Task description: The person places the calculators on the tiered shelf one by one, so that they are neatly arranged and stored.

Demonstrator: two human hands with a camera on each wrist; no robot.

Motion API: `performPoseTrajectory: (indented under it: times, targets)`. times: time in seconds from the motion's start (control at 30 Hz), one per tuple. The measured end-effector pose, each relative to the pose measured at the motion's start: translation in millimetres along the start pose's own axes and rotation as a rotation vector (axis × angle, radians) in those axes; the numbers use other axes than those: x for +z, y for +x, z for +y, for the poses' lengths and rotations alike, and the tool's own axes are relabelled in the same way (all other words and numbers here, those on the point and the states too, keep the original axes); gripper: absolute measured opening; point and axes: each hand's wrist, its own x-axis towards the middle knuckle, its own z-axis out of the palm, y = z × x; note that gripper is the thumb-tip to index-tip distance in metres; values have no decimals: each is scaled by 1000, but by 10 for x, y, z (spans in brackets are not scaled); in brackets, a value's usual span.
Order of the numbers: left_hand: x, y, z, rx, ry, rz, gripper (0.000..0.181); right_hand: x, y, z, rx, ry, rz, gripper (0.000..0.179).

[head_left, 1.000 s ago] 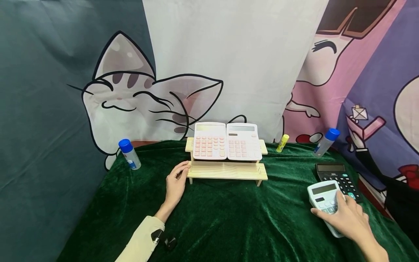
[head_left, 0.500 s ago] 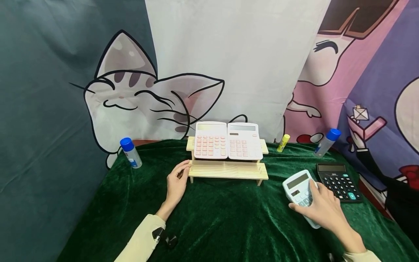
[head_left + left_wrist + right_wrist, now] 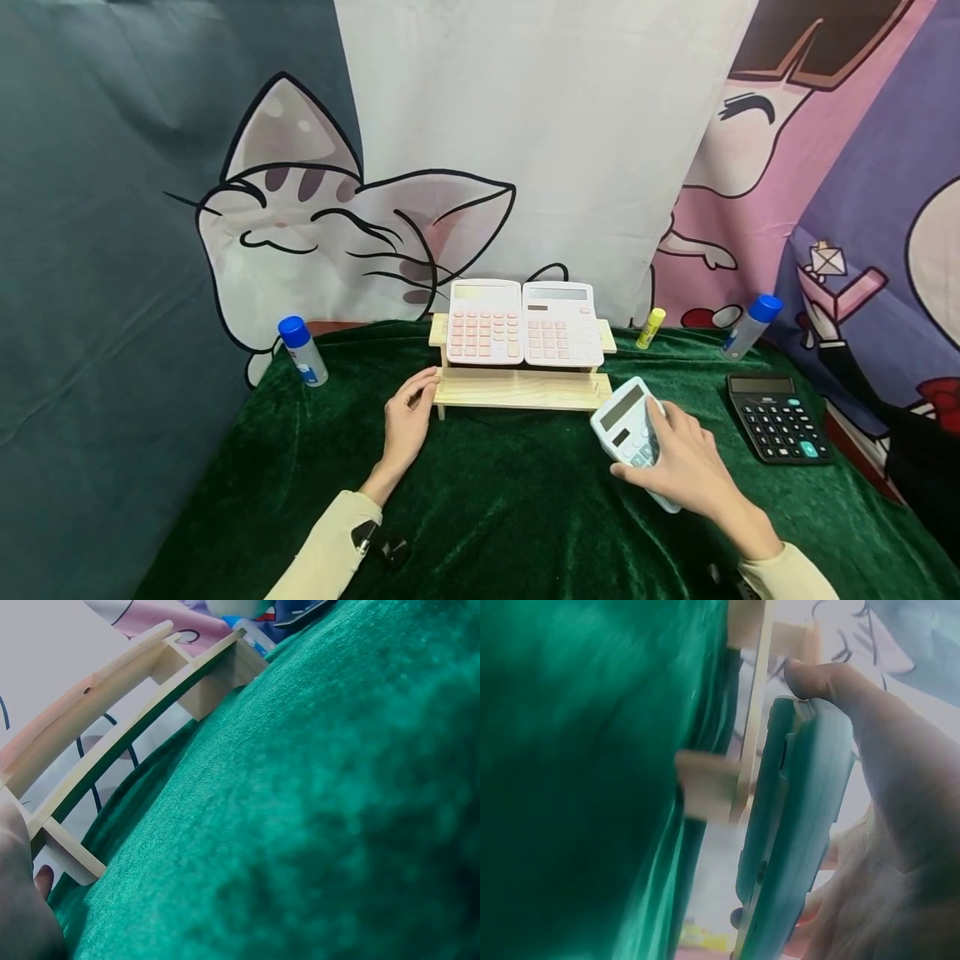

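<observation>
A light-blue calculator [image 3: 630,423] with a grey screen hangs tilted in my right hand [image 3: 692,458], close to the right end of the wooden rack. Thumb and fingers grip it by its sides; in the right wrist view the calculator [image 3: 799,817] shows edge-on, with the thumb at one edge. My left hand [image 3: 408,417] holds the left end of the two-tier wooden rack [image 3: 517,390] at its lower shelf. In the left wrist view that hand [image 3: 22,892] is partly cut off. Two white calculators with pink keys, a left one [image 3: 485,323] and a right one [image 3: 558,325], lean side by side on the upper tier.
A black calculator [image 3: 776,417] lies on the green velvet cloth [image 3: 487,517] at the right. Blue-capped bottles stand at the left [image 3: 303,352] and back right [image 3: 752,327]. A yellow glue stick [image 3: 650,328] stands right of the rack. A printed cartoon curtain [image 3: 420,100] hangs behind.
My right hand has carried the light-blue calculator leftward from over the black calculator to the rack's right end. The left hand stays at the rack.
</observation>
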Motion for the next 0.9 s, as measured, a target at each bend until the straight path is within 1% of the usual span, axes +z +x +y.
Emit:
performPoseTrajectory:
  times: [0.13, 0.23, 0.37, 0.43, 0.53, 0.63, 0.77, 0.83, 0.9]
  targets:
    - [-6, 6, -7, -12, 0, -3, 20, 39, 56, -177, -56, 14, -7, 119]
    - [4, 30, -132, -12, -14, 3, 20, 74, 107, -309, -91, 25, -15, 118]
    - [21, 57, -323, -5, -25, 25, 19, 120, 186, -511, -131, 42, -26, 118]
    - [22, 58, -354, 0, -30, 37, 19, 142, 230, -625, -149, 54, -30, 118]
    - [25, 58, -372, 12, -29, 41, 18, 177, 308, -786, -173, 71, -19, 119]
    - [31, 53, -372, 17, -23, 37, 18, 224, 381, -931, -177, 72, -1, 119]
    - [38, 47, -355, -3, -16, 41, 18, 308, 471, -1111, -144, 74, 7, 118]
    - [40, 44, -321, -1, -16, 44, 17, 350, 516, -1197, -122, 85, 8, 118]
    - [37, 35, -246, 14, -20, 42, 17, 390, 564, -1279, -102, 103, 15, 118]
